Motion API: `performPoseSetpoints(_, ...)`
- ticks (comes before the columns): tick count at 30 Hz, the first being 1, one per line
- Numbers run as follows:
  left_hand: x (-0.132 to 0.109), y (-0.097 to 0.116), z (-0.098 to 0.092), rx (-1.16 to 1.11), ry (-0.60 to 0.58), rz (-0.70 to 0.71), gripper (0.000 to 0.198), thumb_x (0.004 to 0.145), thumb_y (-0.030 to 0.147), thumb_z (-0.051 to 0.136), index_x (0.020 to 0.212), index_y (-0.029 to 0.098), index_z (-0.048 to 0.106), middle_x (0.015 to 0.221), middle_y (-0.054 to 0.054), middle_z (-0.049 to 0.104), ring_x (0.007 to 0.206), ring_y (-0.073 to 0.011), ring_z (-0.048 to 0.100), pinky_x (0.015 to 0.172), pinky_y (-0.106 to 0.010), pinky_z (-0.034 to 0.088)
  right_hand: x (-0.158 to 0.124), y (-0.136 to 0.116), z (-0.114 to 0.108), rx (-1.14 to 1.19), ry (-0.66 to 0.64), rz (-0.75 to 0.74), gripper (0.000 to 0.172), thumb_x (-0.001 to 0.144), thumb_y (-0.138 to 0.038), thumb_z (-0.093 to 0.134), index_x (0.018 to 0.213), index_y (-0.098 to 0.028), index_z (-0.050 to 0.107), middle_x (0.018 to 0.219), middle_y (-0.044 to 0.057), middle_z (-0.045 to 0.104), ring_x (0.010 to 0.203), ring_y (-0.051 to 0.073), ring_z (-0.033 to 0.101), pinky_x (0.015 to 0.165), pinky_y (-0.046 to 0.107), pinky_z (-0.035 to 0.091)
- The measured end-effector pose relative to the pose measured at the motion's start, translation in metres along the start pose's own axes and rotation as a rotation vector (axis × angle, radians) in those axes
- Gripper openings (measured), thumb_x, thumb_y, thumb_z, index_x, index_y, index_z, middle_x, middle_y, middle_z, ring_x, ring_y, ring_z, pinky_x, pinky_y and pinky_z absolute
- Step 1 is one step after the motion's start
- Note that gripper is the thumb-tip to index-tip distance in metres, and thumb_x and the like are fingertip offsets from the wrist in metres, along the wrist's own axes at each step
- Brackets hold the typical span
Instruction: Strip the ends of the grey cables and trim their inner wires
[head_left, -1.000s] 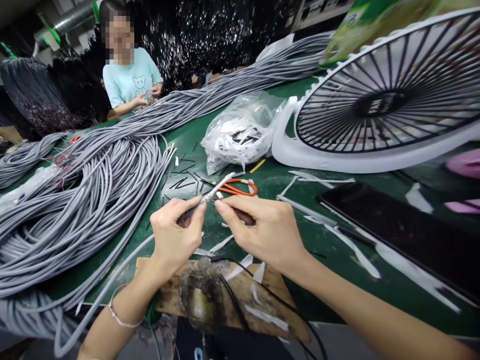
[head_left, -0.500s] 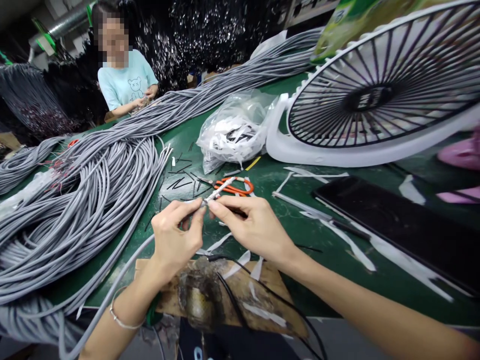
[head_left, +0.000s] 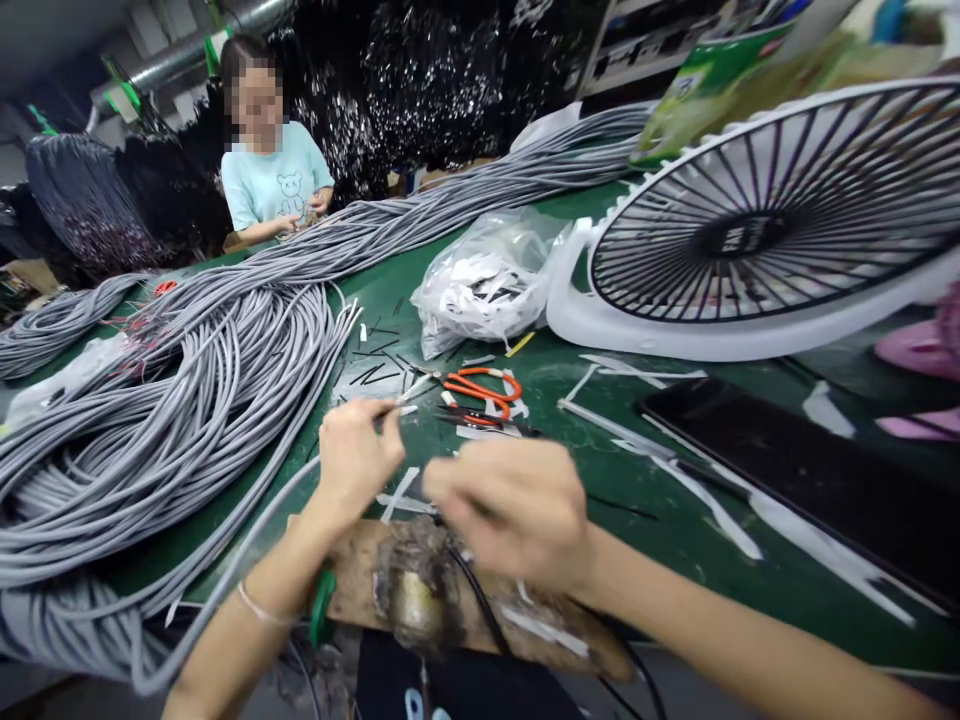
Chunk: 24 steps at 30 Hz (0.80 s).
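My left hand (head_left: 358, 450) pinches a grey cable (head_left: 259, 540) close to its end. A thin pale tip shows past the fingers, and the rest of the cable runs down to the lower left. My right hand (head_left: 517, 505), blurred by motion, is curled closed above a wooden board (head_left: 352, 555); whatever may be in its fingers cannot be made out. Orange-handled scissors (head_left: 491, 380) lie just beyond the hands on the green table (head_left: 600, 455). Dark snips (head_left: 480, 415) rest beside them.
A large coil of grey cables (head_left: 247, 400) fills the left. A plastic bag of white scraps (head_left: 487, 290) stands near a white fan (head_left: 645, 335). A black phone (head_left: 795, 470) lies at right. A metal lump (head_left: 416, 600) sits on the board. A co-worker (head_left: 277, 185) sits across.
My right hand has come away from the cable end, moving down and toward me, and its fingers have curled. My left hand keeps its pinch on the cable. The view has shifted slightly.
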<state>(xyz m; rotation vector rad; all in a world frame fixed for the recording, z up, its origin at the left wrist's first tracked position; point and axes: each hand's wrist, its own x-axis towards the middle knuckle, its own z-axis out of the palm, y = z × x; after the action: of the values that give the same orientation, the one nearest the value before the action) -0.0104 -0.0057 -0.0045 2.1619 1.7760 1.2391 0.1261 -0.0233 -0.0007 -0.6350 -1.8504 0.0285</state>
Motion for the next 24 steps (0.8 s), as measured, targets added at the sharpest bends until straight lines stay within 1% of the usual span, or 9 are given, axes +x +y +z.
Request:
performPoseSetpoints(1,0.003,-0.002,0.000,-0.054,-0.040,-0.085,0.013,0.071,0.015,0.059,0.073,0.012,0.072,0.071,-0.009,0.072,0.063,-0.0167,0.066,0.063,-0.025,0.051,0.000,-0.002,0.000,0.018,-0.010,-0.039,0.029,0.085,-0.019,0.046,0.060,-0.014,0.060,0.045,-0.002,0.050,0.039,0.007,0.041,0.044,0.020,0.032)
performPoseSetpoints(2,0.005,-0.002,0.000,-0.136,-0.064,-0.149,0.013,0.071,0.016,0.059,0.073,0.012,0.071,0.072,-0.009,0.072,0.065,-0.0171,0.066,0.064,-0.025,0.051,-0.001,-0.002,0.000,0.013,-0.014,-0.016,0.028,0.085,-0.018,0.046,0.061,-0.014,0.060,0.046,-0.001,0.052,0.040,0.007,0.042,0.045,0.020,0.033)
performPoseSetpoints(4,0.006,0.002,-0.002,-0.316,-0.076,-0.218,0.016,0.073,0.022,0.059,0.075,0.012,0.071,0.073,-0.008,0.072,0.065,-0.0168,0.066,0.062,-0.024,0.052,-0.001,0.004,-0.001,-0.070,-0.015,0.143,0.027,0.084,-0.019,0.048,0.061,-0.014,0.060,0.046,-0.002,0.051,0.039,0.006,0.042,0.043,0.019,0.031)
performPoseSetpoints(7,0.003,0.013,-0.004,-0.459,-0.072,-0.237,0.019,0.074,0.026,0.058,0.076,0.011,0.070,0.071,-0.007,0.072,0.061,-0.0154,0.066,0.057,-0.022,0.051,0.000,0.017,-0.003,-0.176,-0.017,0.299,0.032,0.084,-0.026,0.048,0.056,-0.015,0.059,0.041,-0.003,0.046,0.035,0.006,0.037,0.040,0.019,0.027)
performPoseSetpoints(12,-0.002,0.020,-0.006,-0.487,-0.053,-0.217,0.018,0.074,0.027,0.059,0.075,0.011,0.069,0.069,-0.006,0.071,0.059,-0.0143,0.065,0.055,-0.020,0.051,0.000,0.022,-0.004,-0.199,-0.046,0.370,0.036,0.085,-0.030,0.045,0.056,-0.017,0.060,0.043,-0.002,0.051,0.038,0.008,0.041,0.043,0.020,0.028)
performPoseSetpoints(17,-0.003,0.017,-0.005,-0.420,-0.033,-0.154,0.018,0.075,0.026,0.059,0.078,0.011,0.070,0.072,-0.007,0.071,0.062,-0.0141,0.065,0.059,-0.020,0.052,0.000,0.020,-0.004,-0.212,-0.075,0.396,0.034,0.084,-0.030,0.046,0.057,-0.017,0.061,0.046,-0.001,0.055,0.039,0.008,0.043,0.044,0.020,0.028)
performPoseSetpoints(19,-0.004,0.018,-0.006,-0.340,0.000,-0.070,0.017,0.076,0.024,0.059,0.077,0.011,0.070,0.069,-0.006,0.070,0.058,-0.0122,0.063,0.055,-0.020,0.050,0.000,0.021,-0.004,-0.199,-0.087,0.405,0.033,0.084,-0.030,0.046,0.058,-0.016,0.061,0.045,-0.002,0.054,0.039,0.008,0.042,0.043,0.020,0.028)
performPoseSetpoints(22,-0.007,0.021,-0.007,-0.216,0.050,0.077,0.014,0.075,0.020,0.059,0.076,0.011,0.070,0.062,-0.004,0.066,0.047,-0.0085,0.054,0.043,-0.018,0.042,0.000,0.024,-0.004,-0.133,-0.094,0.390,0.036,0.085,-0.029,0.045,0.054,-0.016,0.059,0.040,-0.003,0.047,0.036,0.007,0.038,0.040,0.019,0.027)
performPoseSetpoints(24,-0.008,0.022,-0.007,-0.201,0.066,0.117,0.013,0.074,0.018,0.059,0.076,0.011,0.069,0.062,-0.004,0.066,0.047,-0.0083,0.054,0.042,-0.017,0.040,0.000,0.023,-0.004,-0.099,-0.076,0.350,0.035,0.085,-0.027,0.046,0.055,-0.016,0.059,0.041,-0.003,0.049,0.037,0.007,0.040,0.040,0.019,0.028)
